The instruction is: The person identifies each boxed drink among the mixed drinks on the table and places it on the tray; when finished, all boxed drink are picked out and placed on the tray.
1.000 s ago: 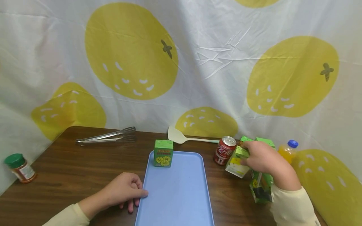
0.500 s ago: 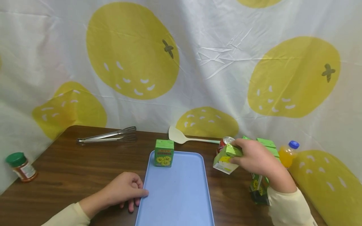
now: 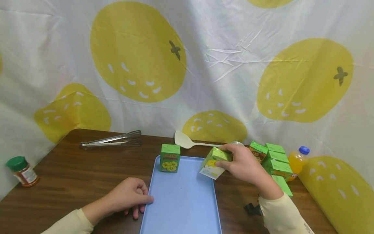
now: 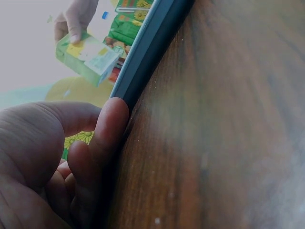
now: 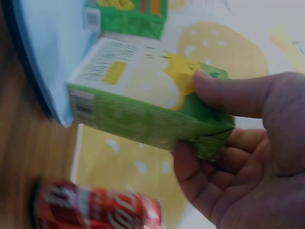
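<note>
- My right grip is closed to the width of one pale green carton, thumb on the printed face, fingers at the opposite side, near the top end.
- That carton hangs tilted over the far right corner of the tray, apparently clear of its surface.
- My left grip pinches the tray's left rim, thumb over it and a fingertip against the outer side.
- A darker green carton stands upright at the tray's far left corner.
- Risk: my hold is at one end only. A loose pinch could let the lower end swing; excess pressure could dent the cardboard.
- Risk: lowered at this tilt, a bottom edge could meet the raised rim first and tip the carton over.
- Risk: carried too far left, it could knock the standing carton.
- Risk: the red can is near my right grip; a careless wrist movement could topple it.
- Risk: a tug from my left grip could slide the tray along the counter.
</note>
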Tool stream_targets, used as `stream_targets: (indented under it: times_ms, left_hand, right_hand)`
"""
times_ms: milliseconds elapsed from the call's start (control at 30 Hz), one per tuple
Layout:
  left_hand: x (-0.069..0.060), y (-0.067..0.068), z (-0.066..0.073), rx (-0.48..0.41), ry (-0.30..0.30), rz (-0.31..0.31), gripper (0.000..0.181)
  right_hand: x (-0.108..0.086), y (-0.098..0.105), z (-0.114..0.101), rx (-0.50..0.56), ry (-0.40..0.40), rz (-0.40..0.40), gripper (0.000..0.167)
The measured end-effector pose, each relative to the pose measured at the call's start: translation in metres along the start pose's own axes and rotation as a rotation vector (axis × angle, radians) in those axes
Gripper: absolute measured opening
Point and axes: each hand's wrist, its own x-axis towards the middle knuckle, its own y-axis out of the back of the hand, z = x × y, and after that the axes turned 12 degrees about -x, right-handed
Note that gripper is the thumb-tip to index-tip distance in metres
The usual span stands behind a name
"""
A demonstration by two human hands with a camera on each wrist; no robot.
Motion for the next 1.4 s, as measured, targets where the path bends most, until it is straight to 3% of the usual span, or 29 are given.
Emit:
stream_targets:
  times_ms: [233,600,1000,1400]
  left_hand:
    - [0.0,0.001,0.0,-0.012,0.008,-0.002,0.029]
    - [-0.001,0.0,-0.003,-0.01,-0.004,0.001,0.028]
    - [0.001,0.0,-0.001,0.001,0.0,-0.004,0.029]
    - [0.002,0.001,-0.003,0.004,0.01,0.004,0.028]
  right_hand:
    - [0.004,-0.024,-0.012,0.115,0.03,0.066,0.043]
    - [0.003,-0.055,-0.032,0.286,0.054,0.055,0.04]
    - [0.002,-0.072,-0.049,0.265,0.154,0.104,0.043]
    - [0.01,-0.08,-0.064,0.261,0.19,0.081,0.043]
